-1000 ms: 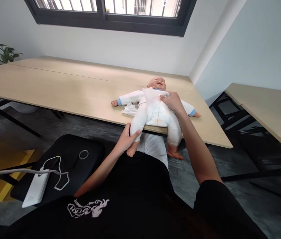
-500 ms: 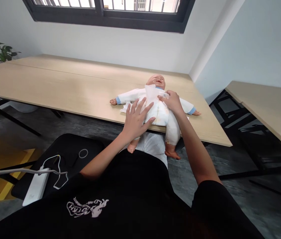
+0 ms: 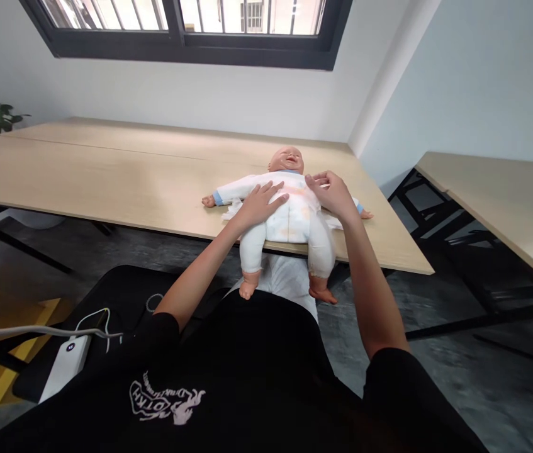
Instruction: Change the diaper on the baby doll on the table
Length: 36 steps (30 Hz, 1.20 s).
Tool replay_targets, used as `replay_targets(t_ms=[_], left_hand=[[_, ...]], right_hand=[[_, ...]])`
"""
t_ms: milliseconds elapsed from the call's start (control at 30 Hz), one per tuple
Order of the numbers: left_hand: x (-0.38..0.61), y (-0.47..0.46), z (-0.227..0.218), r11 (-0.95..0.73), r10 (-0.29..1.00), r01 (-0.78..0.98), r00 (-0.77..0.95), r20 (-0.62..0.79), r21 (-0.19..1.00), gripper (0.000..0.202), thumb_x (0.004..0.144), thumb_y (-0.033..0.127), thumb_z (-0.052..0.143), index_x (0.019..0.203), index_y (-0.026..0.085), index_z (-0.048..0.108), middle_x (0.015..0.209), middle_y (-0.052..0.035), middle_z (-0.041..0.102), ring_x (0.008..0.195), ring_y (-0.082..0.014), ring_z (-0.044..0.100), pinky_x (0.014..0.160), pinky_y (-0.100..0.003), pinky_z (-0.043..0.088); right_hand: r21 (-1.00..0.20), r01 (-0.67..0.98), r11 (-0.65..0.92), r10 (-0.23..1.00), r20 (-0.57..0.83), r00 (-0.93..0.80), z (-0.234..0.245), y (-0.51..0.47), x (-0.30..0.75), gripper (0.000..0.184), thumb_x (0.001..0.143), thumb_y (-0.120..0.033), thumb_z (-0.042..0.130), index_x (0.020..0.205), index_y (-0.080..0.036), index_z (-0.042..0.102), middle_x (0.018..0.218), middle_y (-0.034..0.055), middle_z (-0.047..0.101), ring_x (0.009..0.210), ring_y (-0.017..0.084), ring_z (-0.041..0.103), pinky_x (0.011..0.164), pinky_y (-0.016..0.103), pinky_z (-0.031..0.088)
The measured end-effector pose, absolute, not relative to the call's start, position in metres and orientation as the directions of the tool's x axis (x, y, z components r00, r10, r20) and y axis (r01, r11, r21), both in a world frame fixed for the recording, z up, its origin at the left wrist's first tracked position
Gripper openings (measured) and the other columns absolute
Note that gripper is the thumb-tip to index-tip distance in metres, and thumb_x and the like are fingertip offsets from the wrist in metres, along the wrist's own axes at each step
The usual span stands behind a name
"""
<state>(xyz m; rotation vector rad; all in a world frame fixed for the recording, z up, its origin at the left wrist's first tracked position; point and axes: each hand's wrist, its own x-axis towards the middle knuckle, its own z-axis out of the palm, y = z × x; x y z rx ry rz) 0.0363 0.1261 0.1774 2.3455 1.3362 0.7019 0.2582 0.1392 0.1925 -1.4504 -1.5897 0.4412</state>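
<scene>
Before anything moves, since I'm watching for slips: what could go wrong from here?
The doll's legs hang over the front edge of the table, so a tug that way might slide it off. The left hand lies over one side of the diaper and the right hand is at the other; uneven pulling might leave it crooked.

bright daylight from the window (image 3: 184,38)
</scene>
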Motion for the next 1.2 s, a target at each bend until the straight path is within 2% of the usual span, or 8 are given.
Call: replay_targets(t_ms=[133,333,467,567,633,800,933,1200], left_hand=[[0.038,0.127,0.177,-0.400,0.907,0.659,0.386,0.170,0.637,0.078,0.106,0.062,0.031,0.169,0.016,0.028,0.175,-0.0059,0.023,0.166,-0.0219,0.013,0.135,-0.038,0.010],[0.037,0.138,0.178,-0.277,0.943,0.669,0.328,0.060,0.690,0.079,0.106,0.061,0.028,0.169,0.014,0.026,0.176,-0.0080,0.015,0.166,-0.0225,0.008,0.135,-0.038,0.010],[0.037,0.145,0.176,-0.275,0.951,0.688,0.297,0.084,0.672,0.076,0.107,0.061,0.025,0.168,0.016,0.030,0.176,-0.0113,0.016,0.166,-0.0313,0.000,0.133,-0.055,0.006],[0.040,0.146,0.181,-0.366,0.925,0.690,0.340,0.167,0.624,0.068,0.109,0.059,0.027,0.169,0.027,0.028,0.176,-0.0071,0.017,0.165,-0.0341,-0.004,0.128,-0.069,-0.003],[0.043,0.147,0.188,-0.481,0.872,0.676,0.438,0.220,0.558,0.061,0.110,0.052,0.029,0.168,0.034,0.029,0.176,-0.0026,0.016,0.166,-0.0313,-0.004,0.126,-0.071,-0.008],[0.055,0.158,0.204,-0.726,0.659,0.528,0.719,0.223,0.440,0.046,0.109,0.039,0.037,0.149,0.039,0.059,0.170,0.0051,0.038,0.166,-0.0266,0.013,0.130,-0.065,0.000],[0.065,0.175,0.206,-0.766,0.588,0.448,0.778,0.220,0.460,0.043,0.105,0.032,0.044,0.139,0.031,0.070,0.152,0.0004,0.062,0.159,-0.0247,0.035,0.132,-0.048,0.020],[0.071,0.198,0.198,-0.766,0.569,0.415,0.793,0.217,0.492,0.048,0.106,0.040,0.037,0.127,0.023,0.076,0.141,-0.0013,0.070,0.142,-0.0223,0.055,0.128,-0.034,0.029]], right_hand=[[-0.674,0.644,0.362,0.910,0.406,-0.087,0.192,0.098,0.255,0.048,0.080,-0.055,0.074,0.113,-0.021,0.070,0.126,0.0118,0.071,0.111,0.032,0.065,0.103,0.048,0.052],[-0.689,0.670,0.276,0.900,0.430,0.071,0.188,0.114,0.258,0.021,0.080,-0.020,0.058,0.094,-0.018,0.073,0.108,0.0129,0.077,0.104,0.032,0.069,0.100,0.046,0.053],[-0.716,0.612,0.336,0.889,0.457,0.046,0.186,0.140,0.253,0.015,0.078,-0.017,0.057,0.087,-0.019,0.068,0.103,0.0112,0.078,0.101,0.030,0.071,0.098,0.043,0.054],[-0.728,0.581,0.364,0.883,0.469,0.035,0.184,0.148,0.243,0.012,0.078,-0.020,0.060,0.087,-0.020,0.067,0.099,0.0096,0.078,0.099,0.029,0.071,0.097,0.043,0.055],[-0.737,0.579,0.350,0.887,0.460,0.049,0.183,0.148,0.239,0.009,0.077,-0.024,0.064,0.085,-0.021,0.065,0.095,0.0093,0.077,0.097,0.029,0.070,0.095,0.044,0.055],[-0.746,0.592,0.305,0.890,0.444,0.101,0.176,0.140,0.243,0.012,0.073,-0.022,0.064,0.084,-0.023,0.059,0.098,0.0102,0.076,0.099,0.030,0.068,0.090,0.041,0.055],[-0.746,0.622,0.236,0.899,0.411,0.153,0.169,0.141,0.247,0.014,0.075,-0.023,0.065,0.087,-0.023,0.057,0.101,0.0119,0.074,0.100,0.031,0.067,0.090,0.041,0.053],[-0.519,0.840,0.157,0.839,0.519,0.164,0.151,0.133,0.272,0.027,0.090,-0.012,0.038,0.100,-0.018,0.062,0.114,0.0212,0.069,0.114,0.035,0.061,0.104,0.050,0.046]])
